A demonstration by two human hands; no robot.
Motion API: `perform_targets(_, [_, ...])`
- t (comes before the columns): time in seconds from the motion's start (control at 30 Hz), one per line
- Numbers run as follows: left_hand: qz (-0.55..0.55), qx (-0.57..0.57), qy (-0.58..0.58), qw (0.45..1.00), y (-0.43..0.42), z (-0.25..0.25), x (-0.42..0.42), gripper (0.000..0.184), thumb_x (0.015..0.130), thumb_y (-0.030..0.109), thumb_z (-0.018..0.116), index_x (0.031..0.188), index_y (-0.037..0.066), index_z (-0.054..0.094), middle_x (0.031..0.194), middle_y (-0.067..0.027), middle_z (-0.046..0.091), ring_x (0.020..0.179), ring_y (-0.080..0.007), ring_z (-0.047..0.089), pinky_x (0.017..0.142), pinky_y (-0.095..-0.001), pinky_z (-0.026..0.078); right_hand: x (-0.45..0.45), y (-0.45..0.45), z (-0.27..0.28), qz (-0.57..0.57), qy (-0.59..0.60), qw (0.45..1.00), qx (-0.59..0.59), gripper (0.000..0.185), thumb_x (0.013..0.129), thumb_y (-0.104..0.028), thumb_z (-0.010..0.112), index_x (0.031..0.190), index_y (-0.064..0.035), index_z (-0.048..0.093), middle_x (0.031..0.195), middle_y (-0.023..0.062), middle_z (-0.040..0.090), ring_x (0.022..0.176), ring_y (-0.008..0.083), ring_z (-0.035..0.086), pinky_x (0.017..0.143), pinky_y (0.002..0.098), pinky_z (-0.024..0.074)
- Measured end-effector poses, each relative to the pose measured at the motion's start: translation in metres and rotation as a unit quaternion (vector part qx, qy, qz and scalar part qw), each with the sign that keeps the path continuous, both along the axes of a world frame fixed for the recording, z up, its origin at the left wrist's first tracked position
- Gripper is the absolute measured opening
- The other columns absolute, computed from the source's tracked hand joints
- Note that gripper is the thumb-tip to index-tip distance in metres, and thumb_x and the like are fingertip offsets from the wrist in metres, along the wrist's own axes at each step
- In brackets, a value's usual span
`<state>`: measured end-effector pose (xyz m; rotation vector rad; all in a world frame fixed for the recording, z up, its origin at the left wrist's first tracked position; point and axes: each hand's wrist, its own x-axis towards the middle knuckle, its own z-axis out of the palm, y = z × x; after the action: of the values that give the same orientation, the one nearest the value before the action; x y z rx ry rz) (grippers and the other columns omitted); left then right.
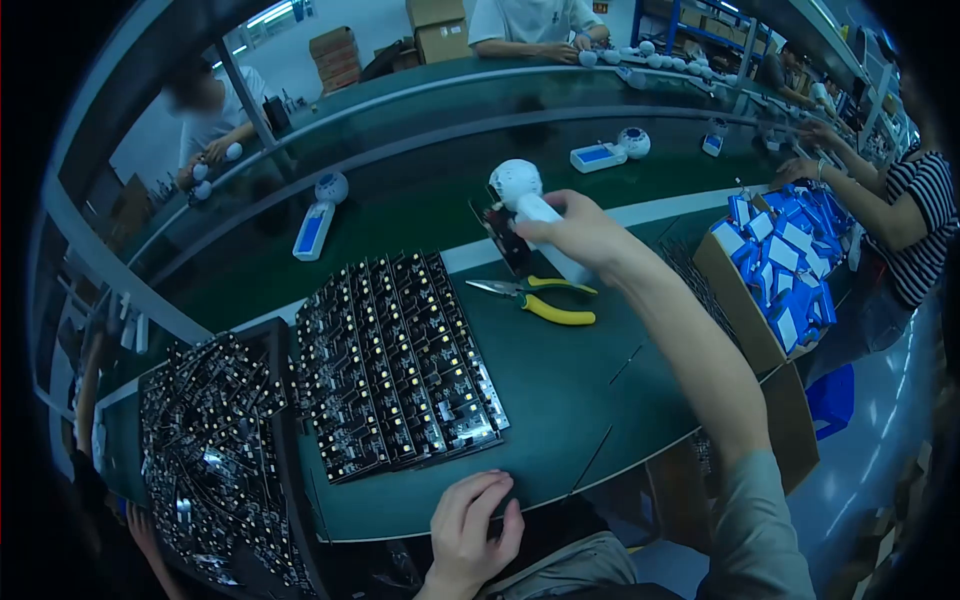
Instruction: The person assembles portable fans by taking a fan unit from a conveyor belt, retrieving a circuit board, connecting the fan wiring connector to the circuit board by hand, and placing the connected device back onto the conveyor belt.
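My right hand (575,232) is closed round the long white body of a white device with a round ball head (517,182), held up over the table's back edge. Beside the body a dark circuit board (505,238) hangs tilted; whether it is attached I cannot tell. Under this hand lie pliers with yellow handles (555,314), their jaws pointing left. My left hand (475,530) rests at the table's front edge with loosely bent fingers, thumb apart, holding nothing. Just beyond it is a stack of black circuit board panels (395,365) with small yellowish squares.
A dark tray (285,440) heaped with loose boards stands left. At right, a cardboard box (735,300) holds blue-and-white packs (790,250). White devices (314,230) lie on the green conveyor belt (420,205) behind. Other people work across the belt and at right.
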<state>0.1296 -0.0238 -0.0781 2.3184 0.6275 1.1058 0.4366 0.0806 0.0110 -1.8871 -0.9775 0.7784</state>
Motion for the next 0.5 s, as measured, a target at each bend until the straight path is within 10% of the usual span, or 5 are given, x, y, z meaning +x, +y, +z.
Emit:
perform_targets(0.17, [0.017,0.097,0.096,0.99,0.001,-0.007,0.009,0.032,0.075,0.008,0.074,0.107,0.007,0.068,0.102,-0.0042,0.067,0.094,-0.022,0.066,0.081,-0.0325,0.05,0.065,0.131,-0.037,-0.138,-0.055,0.981,0.122,0.074,0.084,-0.036,0.074,0.138,0.0051,0.045,0.138,0.0275,0.05,0.124,0.0398,0.054,0.103,0.048,0.0466])
perform_targets(0.3, [0.022,0.092,0.108,0.99,0.001,-0.008,0.008,0.032,0.077,0.014,0.074,0.108,0.008,0.069,0.102,-0.0026,0.066,0.096,-0.0212,0.064,0.081,-0.0324,0.05,0.082,0.139,-0.028,-0.46,-0.114,0.88,-0.043,0.089,0.082,-0.046,0.076,0.147,-0.0024,0.033,0.138,0.0282,0.044,0.129,0.0414,0.047,0.101,0.0496,0.046])
perform_targets(0.5, [0.028,0.146,0.156,0.977,-0.003,0.024,0.008,0.03,0.079,0.016,0.074,0.108,0.01,0.07,0.103,-0.0026,0.066,0.093,-0.0204,0.064,0.079,-0.0321,0.05,0.121,0.143,-0.041,-0.38,-0.087,0.907,-0.161,0.091,0.085,-0.043,0.074,0.149,0.0026,0.029,0.145,0.0261,0.04,0.127,0.0384,0.051,0.099,0.0442,0.0509])
